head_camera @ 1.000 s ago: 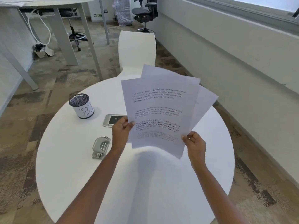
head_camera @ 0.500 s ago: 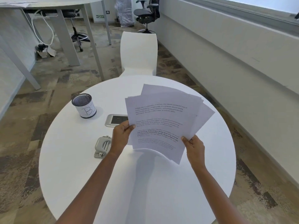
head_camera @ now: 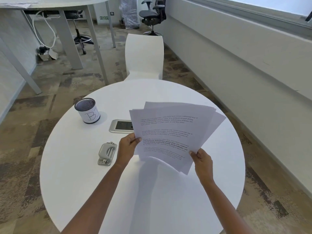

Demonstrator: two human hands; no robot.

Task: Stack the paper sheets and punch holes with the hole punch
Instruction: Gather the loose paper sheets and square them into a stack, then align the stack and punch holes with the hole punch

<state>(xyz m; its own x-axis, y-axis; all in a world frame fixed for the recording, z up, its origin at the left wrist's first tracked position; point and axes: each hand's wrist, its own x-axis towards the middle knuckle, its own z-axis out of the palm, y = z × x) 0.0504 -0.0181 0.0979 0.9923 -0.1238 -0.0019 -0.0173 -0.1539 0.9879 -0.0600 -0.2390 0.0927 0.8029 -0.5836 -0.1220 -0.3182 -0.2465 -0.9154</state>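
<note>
Paper sheets (head_camera: 168, 132): several printed pages, fanned and skewed, held in the air above the right half of the round white surface (head_camera: 84, 183). Corners splay out at the far right; lower edge sags and curls toward the person. Thin, matte, limp stock with black text blocks, one paragraph in bold.

Left hand (head_camera: 127, 149): grip closed on the sheets' left edge, thumb on top, fingers behind. Right hand (head_camera: 202, 162): grip closed on the lower right corner, thumb on the printed face.

Step in hand, as I judge it: squaring the fan into one stack. To do it well, loosen both grips slightly so the pages can slide, stand the bundle on one edge and tap it on the surface, then turn and tap an adjacent edge. Pinching hard would lock in the skew. All edges should sit flush before punching, or the holes will not line up.

Hole punch (head_camera: 106, 154): grey metal, low hinged body with rounded top, lying on the surface just left of the left wrist, untouched.

Further out: a mesh cup (head_camera: 87, 113), dark wire with a white paper wrap lettered "B"; a brushed-metal socket panel (head_camera: 120, 126) set in the surface, partly hidden by the sheets; a smooth white moulded chair (head_camera: 145, 56) beyond the far rim.
</note>
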